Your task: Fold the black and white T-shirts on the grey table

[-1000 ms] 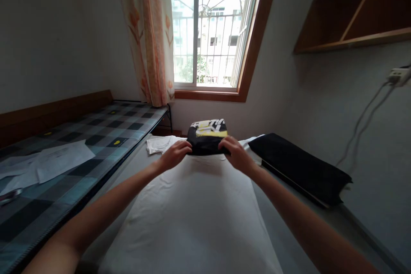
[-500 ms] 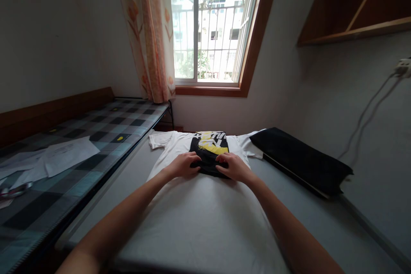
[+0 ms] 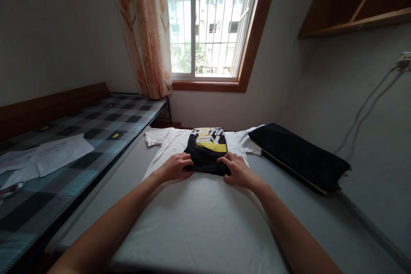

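A black garment [image 3: 205, 159] with a white and yellow print lies folded on the chest of a white T-shirt [image 3: 173, 141], which is spread on a pale grey surface. My left hand [image 3: 175, 167] pinches the black cloth at its lower left corner. At the lower right corner my right hand [image 3: 236, 169] has its fingers closed on the same cloth. The fingertips are partly hidden by the fabric. One white sleeve shows at each side of the shirt.
A long black case [image 3: 298, 156] lies to the right, touching the right sleeve. On the left a checked mattress [image 3: 128, 111] carries papers [image 3: 64, 154]. Beyond are a curtain [image 3: 144, 30] and a barred window [image 3: 208, 79]. A wooden shelf [image 3: 356, 28] hangs at upper right.
My hands have moved slightly apart along the lower edge of the black cloth, which now looks flatter and wider between them. The view has shifted a little.
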`<control>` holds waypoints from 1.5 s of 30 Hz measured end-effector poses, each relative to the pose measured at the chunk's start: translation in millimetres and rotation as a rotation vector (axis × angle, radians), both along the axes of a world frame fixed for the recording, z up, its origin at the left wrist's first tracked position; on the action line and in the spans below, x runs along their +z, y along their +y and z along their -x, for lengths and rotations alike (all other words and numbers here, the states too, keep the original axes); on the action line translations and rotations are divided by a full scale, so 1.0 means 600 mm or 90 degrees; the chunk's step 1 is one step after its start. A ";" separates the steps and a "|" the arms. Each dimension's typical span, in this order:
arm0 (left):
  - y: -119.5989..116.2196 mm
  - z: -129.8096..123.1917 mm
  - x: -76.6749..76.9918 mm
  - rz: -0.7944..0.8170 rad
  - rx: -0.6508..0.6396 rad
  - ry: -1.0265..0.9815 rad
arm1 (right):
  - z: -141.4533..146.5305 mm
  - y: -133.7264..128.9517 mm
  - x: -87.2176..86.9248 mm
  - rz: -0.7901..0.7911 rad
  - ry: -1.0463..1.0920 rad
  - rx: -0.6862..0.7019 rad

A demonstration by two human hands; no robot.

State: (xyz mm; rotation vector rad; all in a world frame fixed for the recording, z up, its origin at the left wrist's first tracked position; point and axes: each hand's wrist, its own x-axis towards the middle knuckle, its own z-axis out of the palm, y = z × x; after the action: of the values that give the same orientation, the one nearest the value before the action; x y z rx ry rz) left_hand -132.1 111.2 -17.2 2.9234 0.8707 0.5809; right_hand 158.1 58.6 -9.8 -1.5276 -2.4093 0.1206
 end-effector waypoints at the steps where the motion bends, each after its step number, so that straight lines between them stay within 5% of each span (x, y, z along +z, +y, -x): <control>1: 0.001 0.004 0.003 0.017 -0.007 -0.003 | -0.004 -0.001 0.002 0.006 -0.003 0.003; 6: 0.011 0.019 0.011 0.111 -0.013 -0.050 | -0.016 0.003 0.010 -0.039 0.011 -0.020; 11: 0.018 0.012 0.006 0.124 0.105 -0.293 | -0.011 0.017 0.015 -0.141 0.293 -0.145; 14: 0.015 0.004 0.003 0.134 0.169 -0.387 | -0.010 0.019 0.014 -0.150 0.403 -0.144; 21: 0.016 0.015 0.001 0.314 0.120 -0.200 | -0.016 0.007 0.018 0.114 0.232 -0.028; 24: 0.026 0.020 0.001 0.375 0.133 -0.212 | -0.014 0.013 0.009 0.074 0.244 -0.155; 29: 0.032 0.014 -0.011 0.303 0.320 -0.332 | -0.013 0.028 -0.014 0.061 0.274 -0.359; 34: 0.019 -0.014 -0.007 0.192 0.427 -0.190 | -0.011 0.031 -0.024 0.096 0.289 -0.370; 39: 0.034 -0.050 0.004 0.221 0.499 -0.069 | -0.002 0.028 -0.030 0.062 0.291 -0.363; 45: 0.067 -0.065 0.003 0.287 0.446 -0.268 | 0.008 0.024 -0.028 -0.027 0.260 -0.347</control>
State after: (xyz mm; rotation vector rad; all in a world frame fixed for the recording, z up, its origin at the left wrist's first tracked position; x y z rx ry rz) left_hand -92.9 151.2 -15.6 1.9520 1.6792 0.8407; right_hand 153.4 72.8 -26.3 -1.8648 -1.6214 0.2363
